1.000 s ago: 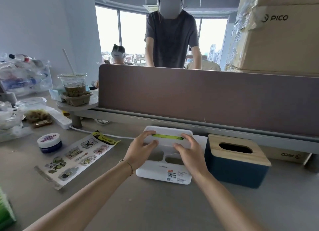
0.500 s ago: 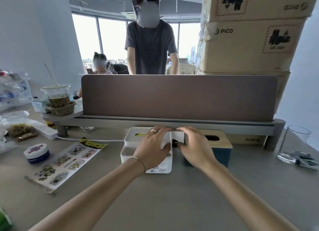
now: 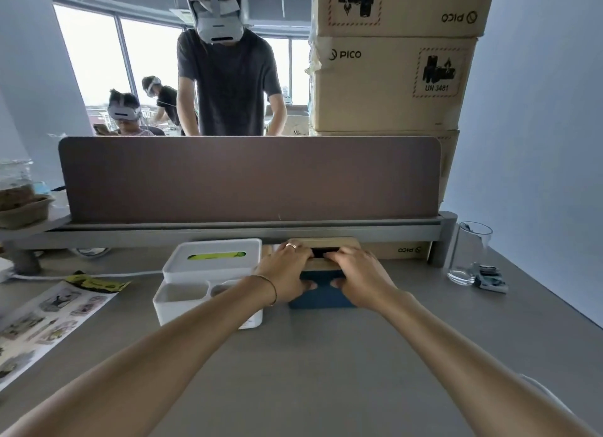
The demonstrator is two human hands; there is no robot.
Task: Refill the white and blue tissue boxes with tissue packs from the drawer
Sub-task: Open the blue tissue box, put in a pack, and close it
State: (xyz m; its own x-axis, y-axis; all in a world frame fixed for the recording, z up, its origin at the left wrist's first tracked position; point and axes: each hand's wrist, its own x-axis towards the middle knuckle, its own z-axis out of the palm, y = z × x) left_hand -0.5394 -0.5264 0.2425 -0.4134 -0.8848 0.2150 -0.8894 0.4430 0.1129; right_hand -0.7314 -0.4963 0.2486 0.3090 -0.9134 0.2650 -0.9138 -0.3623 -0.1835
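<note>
Here, one blue rectangular tissue box (image 3: 321,294) with light wooden lid (image 3: 339,242), on the grey desk (image 3: 310,365) below the brown partition (image 3: 248,178). My left hand (image 3: 287,273) and right hand (image 3: 357,278) clasp it, fingers (image 3: 301,250) curled over the lid, thumbs on its front. Just beside, left: white plastic tissue box (image 3: 212,263), green showing in the slot. Far right: clear drinking glass (image 3: 470,252).

blue box (image 3: 321,294), tan lid (image 3: 339,243); white box (image 3: 208,267).
</note>
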